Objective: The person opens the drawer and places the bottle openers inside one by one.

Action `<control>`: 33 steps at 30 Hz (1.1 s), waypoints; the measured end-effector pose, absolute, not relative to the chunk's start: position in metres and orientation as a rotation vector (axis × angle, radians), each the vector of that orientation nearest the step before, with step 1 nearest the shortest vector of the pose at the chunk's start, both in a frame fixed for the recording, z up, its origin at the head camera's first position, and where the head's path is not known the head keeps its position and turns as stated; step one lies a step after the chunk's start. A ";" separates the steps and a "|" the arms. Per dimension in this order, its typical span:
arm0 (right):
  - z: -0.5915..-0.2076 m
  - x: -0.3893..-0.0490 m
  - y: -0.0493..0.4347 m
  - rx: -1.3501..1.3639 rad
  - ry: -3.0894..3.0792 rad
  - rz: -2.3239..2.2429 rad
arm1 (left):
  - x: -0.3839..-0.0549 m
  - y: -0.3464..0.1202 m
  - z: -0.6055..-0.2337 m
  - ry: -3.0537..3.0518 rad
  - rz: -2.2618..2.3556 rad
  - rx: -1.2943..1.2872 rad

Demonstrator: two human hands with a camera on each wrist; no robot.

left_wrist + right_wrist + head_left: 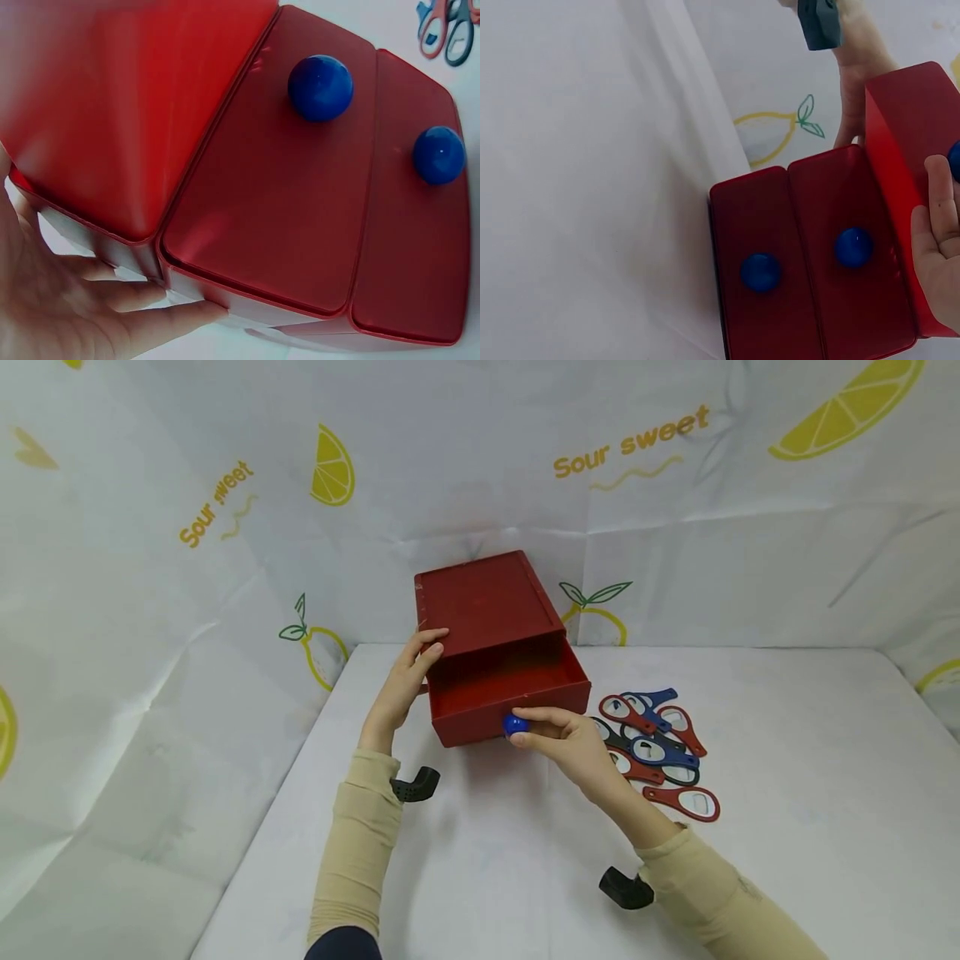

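A small red drawer chest (483,602) stands on the white table, its top drawer (472,724) pulled out; the part of its inside that shows holds nothing. My right hand (573,747) pinches that drawer's round blue knob (514,725) between thumb and fingers. On the chest's left side rests my left hand (401,685), its fingers fairly straight along the wall in the left wrist view. Two lower drawers (262,195) are closed, each with a blue knob (320,88). The right wrist view catches only part of my right hand (941,262) at the edge.
Right of the chest lies a loose pile of several bottle openers (663,756) with red, blue and dark handles. A white cloth (480,460) printed with lemons hangs close behind the chest. Black camera mounts (416,785) stick out from both sleeves.
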State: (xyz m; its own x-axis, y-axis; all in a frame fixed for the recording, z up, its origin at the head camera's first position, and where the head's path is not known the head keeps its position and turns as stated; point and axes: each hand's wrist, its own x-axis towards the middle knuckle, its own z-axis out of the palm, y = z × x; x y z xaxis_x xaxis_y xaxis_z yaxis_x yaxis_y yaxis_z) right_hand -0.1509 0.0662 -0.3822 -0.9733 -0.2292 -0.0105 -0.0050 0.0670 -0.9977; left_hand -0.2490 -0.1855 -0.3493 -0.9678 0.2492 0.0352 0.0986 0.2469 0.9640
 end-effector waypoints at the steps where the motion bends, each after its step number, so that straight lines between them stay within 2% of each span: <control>1: -0.382 -0.148 0.067 -0.244 2.172 -2.017 | -0.249 -0.186 -0.350 2.382 1.821 0.331; 23: -0.382 -0.121 0.081 -0.610 2.305 -1.838 | -0.250 -0.184 -0.354 2.392 1.839 0.341; 33: -0.388 -0.126 0.109 -0.962 2.531 -1.784 | -0.249 -0.185 -0.355 2.396 1.862 0.374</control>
State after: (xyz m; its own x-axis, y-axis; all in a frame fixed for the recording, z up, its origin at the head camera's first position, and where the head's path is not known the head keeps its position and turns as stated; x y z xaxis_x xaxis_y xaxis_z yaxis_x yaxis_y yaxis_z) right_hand -0.1256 0.1088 -0.3876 -0.8194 -0.4063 0.4044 -0.5175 0.2206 -0.8268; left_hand -0.2492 -0.1848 -0.3551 -0.9666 0.2426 0.0828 0.1402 0.2297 0.9631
